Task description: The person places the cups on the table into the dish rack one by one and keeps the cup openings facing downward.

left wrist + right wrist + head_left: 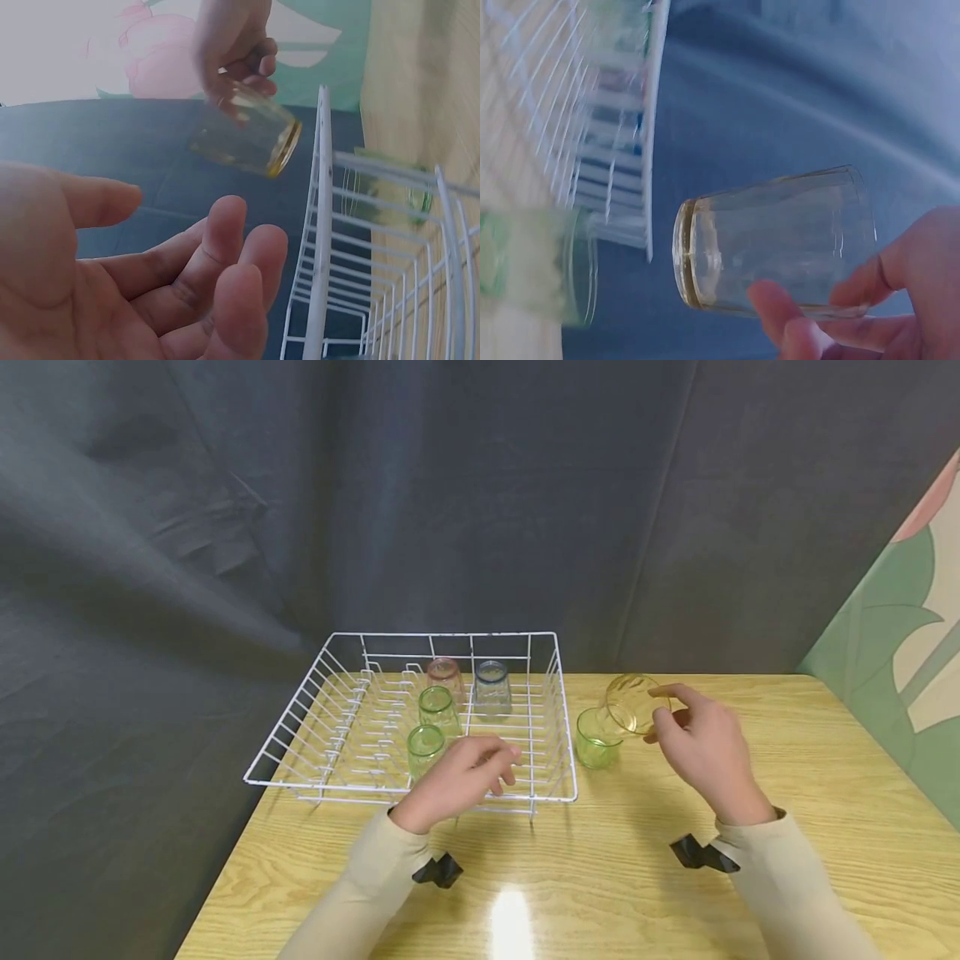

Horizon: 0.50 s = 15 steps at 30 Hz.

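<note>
My right hand pinches a clear amber drinking glass near its wide rim, thumb on one side and fingers on the other. The amber glass hangs in the air, somewhat tilted, its thick base pointing down. Just below and to the left, a green glass stands upright on the table, outside the white wire rack. Over the rack's front part hovers my left hand, holding nothing, with its fingers loosely bent. It partly hides the nearest green glass in the rack.
Inside the rack, several glasses stand with narrow ends up: a pink one, a blue one and two green ones, one behind the other. A dark curtain hangs behind the wooden table.
</note>
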Each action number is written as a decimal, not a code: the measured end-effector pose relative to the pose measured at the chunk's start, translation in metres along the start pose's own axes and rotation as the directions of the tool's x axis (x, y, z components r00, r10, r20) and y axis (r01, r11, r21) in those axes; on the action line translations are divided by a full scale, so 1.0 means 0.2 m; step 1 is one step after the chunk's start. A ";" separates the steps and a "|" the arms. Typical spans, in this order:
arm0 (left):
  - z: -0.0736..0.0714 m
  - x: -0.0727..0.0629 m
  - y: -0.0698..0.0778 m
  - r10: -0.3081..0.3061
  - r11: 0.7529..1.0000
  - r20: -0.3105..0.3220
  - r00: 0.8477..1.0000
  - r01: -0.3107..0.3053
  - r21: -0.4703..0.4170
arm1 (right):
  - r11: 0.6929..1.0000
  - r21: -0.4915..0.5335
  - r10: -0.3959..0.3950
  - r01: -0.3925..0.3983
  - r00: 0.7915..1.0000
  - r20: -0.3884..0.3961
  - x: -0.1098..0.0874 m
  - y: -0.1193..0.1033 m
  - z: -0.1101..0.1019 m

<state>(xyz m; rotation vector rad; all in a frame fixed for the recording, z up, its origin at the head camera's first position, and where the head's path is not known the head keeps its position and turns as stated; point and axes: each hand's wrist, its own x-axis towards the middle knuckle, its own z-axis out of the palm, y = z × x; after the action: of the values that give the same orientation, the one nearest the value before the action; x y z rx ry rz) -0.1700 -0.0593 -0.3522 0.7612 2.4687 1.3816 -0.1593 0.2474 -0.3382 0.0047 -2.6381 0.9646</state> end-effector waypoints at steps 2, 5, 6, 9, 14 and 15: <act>0.01 0.01 0.02 -0.013 1.000 0.012 1.000 0.013 -0.023 | 0.999 0.031 -0.025 0.025 1.000 0.014 -0.02 -0.04 0.01; 0.04 0.02 0.03 -0.027 0.998 0.030 0.999 0.029 -0.062 | 0.997 0.054 -0.055 0.053 0.998 0.039 -0.06 -0.09 0.03; 0.05 0.02 0.03 -0.030 0.997 0.034 0.999 0.032 -0.068 | 0.997 0.060 -0.060 0.057 0.997 0.048 -0.07 -0.11 0.04; 0.06 0.02 0.05 -0.021 0.997 0.041 0.999 0.024 -0.080 | 0.995 0.073 -0.075 0.070 0.994 0.074 -0.10 -0.15 0.06; 0.09 0.03 0.05 -0.020 0.994 0.039 0.999 0.024 -0.102 | 0.992 0.096 -0.090 0.081 0.991 0.098 -0.13 -0.20 0.12; 0.09 0.03 0.05 -0.022 0.993 0.040 0.999 0.026 -0.111 | 0.992 0.097 -0.092 0.083 0.991 0.099 -0.14 -0.21 0.13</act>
<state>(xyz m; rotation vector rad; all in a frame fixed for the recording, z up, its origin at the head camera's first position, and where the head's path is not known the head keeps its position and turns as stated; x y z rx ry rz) -0.1638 -0.0388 -0.3525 0.7245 2.3419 1.4680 -0.1366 0.1955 -0.3396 0.1962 -2.6583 1.0833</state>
